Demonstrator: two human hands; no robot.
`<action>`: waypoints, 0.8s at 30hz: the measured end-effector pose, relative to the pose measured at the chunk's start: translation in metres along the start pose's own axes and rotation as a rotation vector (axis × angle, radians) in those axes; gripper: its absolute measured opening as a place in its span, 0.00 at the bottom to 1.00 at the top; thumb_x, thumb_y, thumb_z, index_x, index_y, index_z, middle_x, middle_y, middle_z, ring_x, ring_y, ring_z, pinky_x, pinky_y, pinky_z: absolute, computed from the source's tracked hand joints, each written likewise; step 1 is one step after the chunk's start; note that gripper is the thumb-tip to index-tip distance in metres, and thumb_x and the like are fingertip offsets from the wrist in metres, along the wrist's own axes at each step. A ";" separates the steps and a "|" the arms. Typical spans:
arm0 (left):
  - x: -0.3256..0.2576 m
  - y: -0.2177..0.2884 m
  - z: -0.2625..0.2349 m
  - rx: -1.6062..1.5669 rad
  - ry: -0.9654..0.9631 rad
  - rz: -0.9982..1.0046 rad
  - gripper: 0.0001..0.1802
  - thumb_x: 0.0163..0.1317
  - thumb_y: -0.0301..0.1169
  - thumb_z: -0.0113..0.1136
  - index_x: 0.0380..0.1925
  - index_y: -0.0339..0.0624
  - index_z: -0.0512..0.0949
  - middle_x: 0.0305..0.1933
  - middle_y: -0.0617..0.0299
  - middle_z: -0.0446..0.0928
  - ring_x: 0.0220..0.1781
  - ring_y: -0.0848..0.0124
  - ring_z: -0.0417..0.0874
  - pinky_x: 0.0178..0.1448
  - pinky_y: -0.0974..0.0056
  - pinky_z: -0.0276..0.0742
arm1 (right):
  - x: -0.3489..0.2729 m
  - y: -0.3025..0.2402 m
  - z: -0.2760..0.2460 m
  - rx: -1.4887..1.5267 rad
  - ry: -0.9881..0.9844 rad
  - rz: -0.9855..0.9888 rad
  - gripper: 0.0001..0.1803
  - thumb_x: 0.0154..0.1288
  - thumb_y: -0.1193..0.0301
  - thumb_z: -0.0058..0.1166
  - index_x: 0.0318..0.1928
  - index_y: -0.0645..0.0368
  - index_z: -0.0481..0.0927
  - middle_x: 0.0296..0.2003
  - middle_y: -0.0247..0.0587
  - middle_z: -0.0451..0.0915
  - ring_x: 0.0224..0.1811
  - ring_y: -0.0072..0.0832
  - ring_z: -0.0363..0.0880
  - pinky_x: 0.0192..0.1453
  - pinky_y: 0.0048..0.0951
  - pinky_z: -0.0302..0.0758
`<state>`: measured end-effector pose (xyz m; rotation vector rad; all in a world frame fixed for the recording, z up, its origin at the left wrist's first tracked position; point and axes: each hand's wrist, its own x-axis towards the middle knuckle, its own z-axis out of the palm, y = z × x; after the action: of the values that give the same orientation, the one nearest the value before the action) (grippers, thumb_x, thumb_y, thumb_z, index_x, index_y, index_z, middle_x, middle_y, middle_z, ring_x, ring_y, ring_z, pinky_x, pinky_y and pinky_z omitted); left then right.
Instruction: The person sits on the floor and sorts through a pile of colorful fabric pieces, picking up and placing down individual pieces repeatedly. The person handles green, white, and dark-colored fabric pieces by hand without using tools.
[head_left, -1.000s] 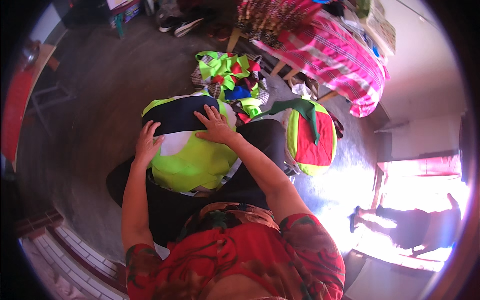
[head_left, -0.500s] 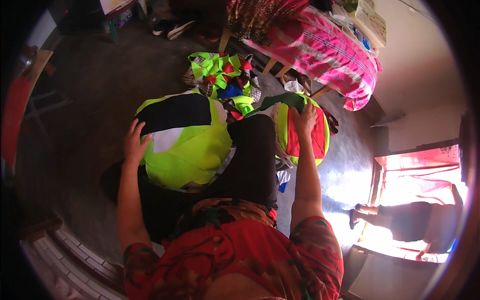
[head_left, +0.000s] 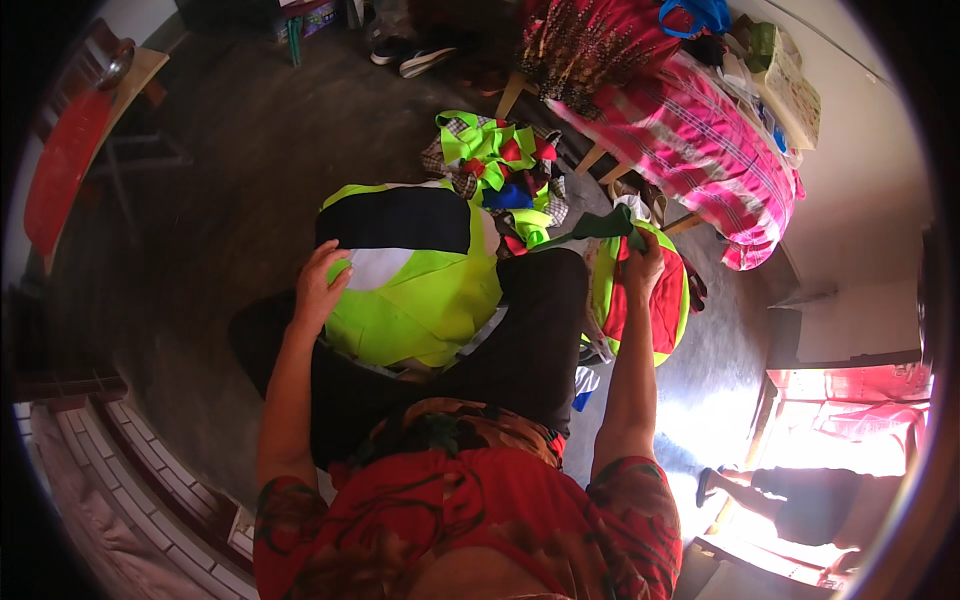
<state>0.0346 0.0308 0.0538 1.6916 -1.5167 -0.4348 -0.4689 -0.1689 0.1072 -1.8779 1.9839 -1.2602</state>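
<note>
A large round patchwork piece (head_left: 415,310) in yellow-green, with black and pale patches, lies in front of me by my bent legs. My left hand (head_left: 318,290) rests on its left edge, thumb and fingers apart. On the right, my right hand (head_left: 643,262) pinches the end of a dark green cloth strip (head_left: 597,227), which trails to the left. Under that hand lies a smaller round bundle (head_left: 667,305) of red and yellow-green cloth. Just beyond the large piece is a heap of cloth scraps (head_left: 495,165) in yellow-green, red, blue and check.
A table with a pink checked cloth (head_left: 690,150) stands at the far right, shoes (head_left: 425,60) at the back. A red-topped table (head_left: 65,170) is at the left. In the bright doorway (head_left: 850,430) at the right, a person (head_left: 810,505) stands.
My right hand has lifted the dark green strip up off the smaller bundle, fingers closing on it. My left hand stays at the large piece's edge. The whole view has shifted.
</note>
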 end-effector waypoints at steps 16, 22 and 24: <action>0.007 0.007 0.000 -1.283 -0.535 -0.665 0.35 0.68 0.60 0.41 0.59 0.40 0.70 0.52 0.55 0.77 0.49 0.59 0.82 0.49 0.54 0.81 | -0.130 -0.223 0.072 1.667 -1.117 0.489 0.17 0.69 0.66 0.52 0.55 0.56 0.72 0.37 0.45 0.80 0.24 0.24 0.70 0.29 0.24 0.66; 0.004 -0.008 -0.013 -1.364 -0.433 -0.737 0.36 0.63 0.63 0.49 0.57 0.45 0.71 0.51 0.57 0.77 0.52 0.56 0.79 0.40 0.49 0.84 | -0.169 -0.189 0.117 1.414 -1.202 0.702 0.15 0.67 0.70 0.55 0.53 0.56 0.72 0.37 0.41 0.81 0.31 0.23 0.77 0.34 0.23 0.73; 0.004 -0.001 -0.010 -1.082 -0.336 -0.723 0.30 0.64 0.55 0.53 0.56 0.45 0.71 0.51 0.59 0.76 0.51 0.62 0.79 0.38 0.54 0.84 | -0.170 -0.178 0.119 1.283 -1.163 0.678 0.16 0.66 0.68 0.56 0.52 0.58 0.71 0.38 0.41 0.81 0.33 0.23 0.78 0.35 0.23 0.73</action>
<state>0.0433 0.0300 0.0603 1.2008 -0.5364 -1.6315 -0.2233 -0.0533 0.0697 -0.7474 0.6584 -0.5977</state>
